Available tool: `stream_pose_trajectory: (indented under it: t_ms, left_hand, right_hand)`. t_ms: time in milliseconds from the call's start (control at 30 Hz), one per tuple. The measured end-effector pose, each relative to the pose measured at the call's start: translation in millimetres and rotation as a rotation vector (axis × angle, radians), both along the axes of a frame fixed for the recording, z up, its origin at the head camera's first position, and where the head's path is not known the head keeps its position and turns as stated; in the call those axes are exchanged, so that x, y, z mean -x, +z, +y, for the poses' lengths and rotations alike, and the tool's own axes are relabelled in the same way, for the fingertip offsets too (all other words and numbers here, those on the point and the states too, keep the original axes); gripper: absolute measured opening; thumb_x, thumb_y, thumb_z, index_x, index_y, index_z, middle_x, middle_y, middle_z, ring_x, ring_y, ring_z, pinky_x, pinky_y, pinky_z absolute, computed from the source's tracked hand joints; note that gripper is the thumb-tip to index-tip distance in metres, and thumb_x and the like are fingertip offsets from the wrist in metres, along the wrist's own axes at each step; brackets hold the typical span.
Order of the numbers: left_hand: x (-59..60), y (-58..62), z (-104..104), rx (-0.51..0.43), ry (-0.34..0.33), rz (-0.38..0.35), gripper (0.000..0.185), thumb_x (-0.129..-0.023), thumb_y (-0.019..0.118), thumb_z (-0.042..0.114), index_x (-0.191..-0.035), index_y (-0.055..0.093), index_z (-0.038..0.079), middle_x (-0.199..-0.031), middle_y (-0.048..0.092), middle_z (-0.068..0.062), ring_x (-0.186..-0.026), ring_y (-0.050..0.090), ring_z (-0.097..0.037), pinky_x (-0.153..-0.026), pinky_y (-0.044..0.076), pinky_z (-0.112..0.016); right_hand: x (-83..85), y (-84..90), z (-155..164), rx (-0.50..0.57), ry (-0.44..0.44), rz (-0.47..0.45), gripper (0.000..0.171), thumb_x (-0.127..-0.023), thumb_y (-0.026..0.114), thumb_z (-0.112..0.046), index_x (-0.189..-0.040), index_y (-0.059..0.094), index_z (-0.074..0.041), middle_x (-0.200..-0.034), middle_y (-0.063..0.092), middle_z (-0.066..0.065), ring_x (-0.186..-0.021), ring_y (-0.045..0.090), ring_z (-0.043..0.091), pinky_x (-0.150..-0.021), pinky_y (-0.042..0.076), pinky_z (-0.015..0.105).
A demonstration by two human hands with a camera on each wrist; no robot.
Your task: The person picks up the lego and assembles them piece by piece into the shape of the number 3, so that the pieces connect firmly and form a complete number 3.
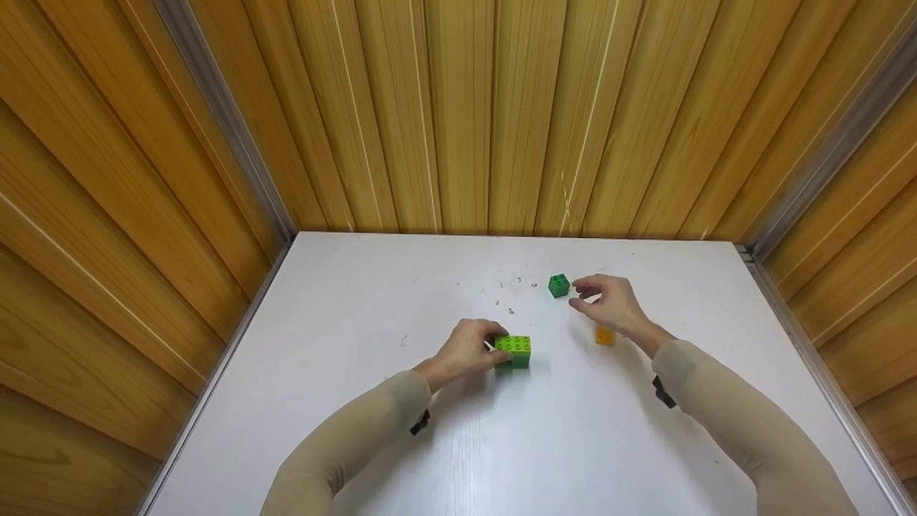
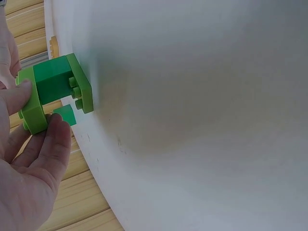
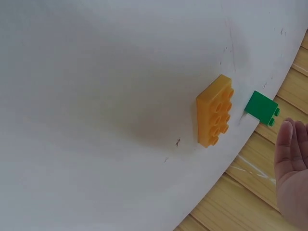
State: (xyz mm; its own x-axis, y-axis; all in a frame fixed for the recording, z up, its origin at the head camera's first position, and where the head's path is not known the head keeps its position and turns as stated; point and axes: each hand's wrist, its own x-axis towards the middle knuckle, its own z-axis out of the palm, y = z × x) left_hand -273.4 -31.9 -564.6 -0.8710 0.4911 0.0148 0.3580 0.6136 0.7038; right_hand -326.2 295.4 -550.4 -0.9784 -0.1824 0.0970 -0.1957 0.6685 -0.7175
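My left hand [image 1: 464, 348] pinches the top of a small toy brick stack between thumb and fingers. In the left wrist view the stack shows a light green brick [image 2: 32, 107] on top, a darker green brick [image 2: 52, 79] in the middle and a light green base brick [image 2: 84, 91], some of its studs bare. A small green brick [image 1: 559, 287] with studs up stands on the table, just left of my right hand [image 1: 610, 304]. That hand's thumb and fingers are apart, with nothing between them. Partly behind its wrist lies an orange brick [image 1: 605, 336], seen fully in the right wrist view.
The white table [image 1: 344, 301] carries several small dark marks near the small green brick. Yellow wooden panels [image 1: 458, 129] rise behind it and at both sides, with grey metal strips [image 1: 229, 129] at the corners.
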Motion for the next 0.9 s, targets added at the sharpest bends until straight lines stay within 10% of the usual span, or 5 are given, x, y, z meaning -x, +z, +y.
stream_pose_trajectory:
  t_ms: [900]
  left_hand:
    - [0.6, -0.2, 1, 0.01, -0.004, -0.007, 0.033, -0.099, 0.087, 0.024, -0.127, 0.083, 0.008, -0.118, 0.084, -0.005, -0.102, 0.072, -0.01, -0.094, 0.062, -0.028]
  right_hand:
    - [34.5, -22.1, -10, -0.004, -0.102, -0.189, 0.075, -0.105, 0.079, -0.024, -0.17, 0.045, -0.006, -0.17, 0.051, 0.024, -0.151, 0.056, 0.045, -0.126, 0.049, 0.061]
